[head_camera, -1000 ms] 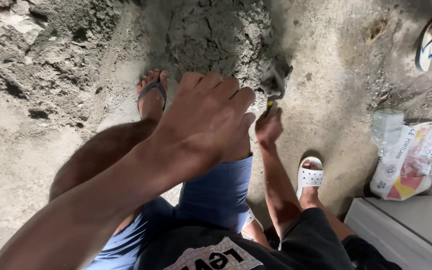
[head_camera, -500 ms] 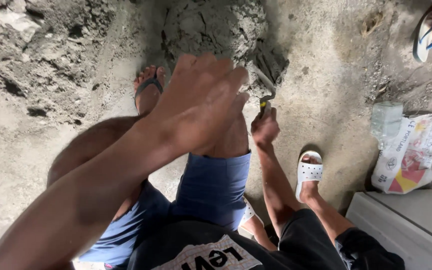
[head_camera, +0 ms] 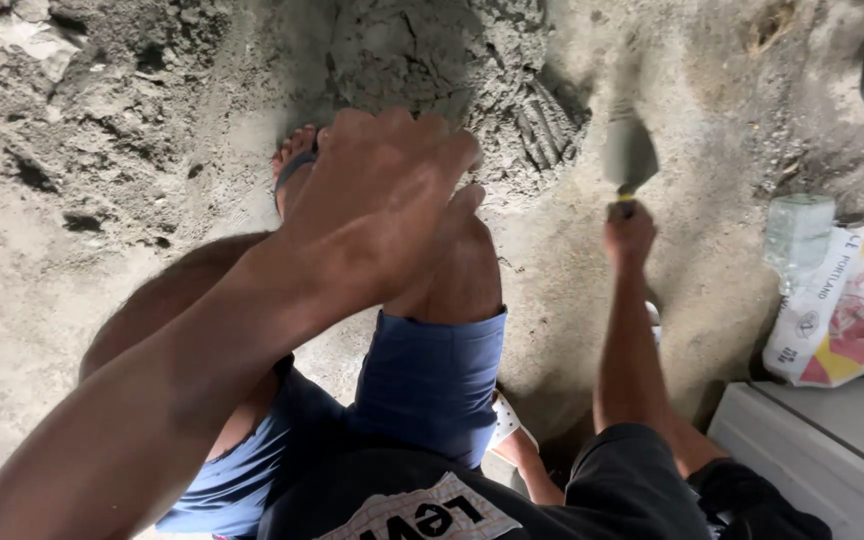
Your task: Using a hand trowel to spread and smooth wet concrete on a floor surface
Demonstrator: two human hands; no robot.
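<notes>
Right hand (head_camera: 630,232) clenched on trowel (head_camera: 630,152), raised just beside mortar pile (head_camera: 432,60). Left hand (head_camera: 382,205) loose on knee (head_camera: 457,270), blocking pile's near edge. Bottle (head_camera: 797,232), sack (head_camera: 847,305), grey box (head_camera: 832,450) crowding right; open floor (head_camera: 12,300) left.

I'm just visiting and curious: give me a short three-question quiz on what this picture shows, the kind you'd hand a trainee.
1. True or false: the right hand grips a trowel.
2. Where does the left hand rest? A) on the raised knee B) on the plastic bottle C) on the printed bag
3. Fill in: the grey heap ahead of the feet is a pile of wet ____.

Key:
1. True; the trowel's blade is lifted beside the mortar pile.
2. A; the palm lies over the knee, and the plastic bottle and printed bag lie off to the right.
3. Mortar, as far as it looks.
</notes>
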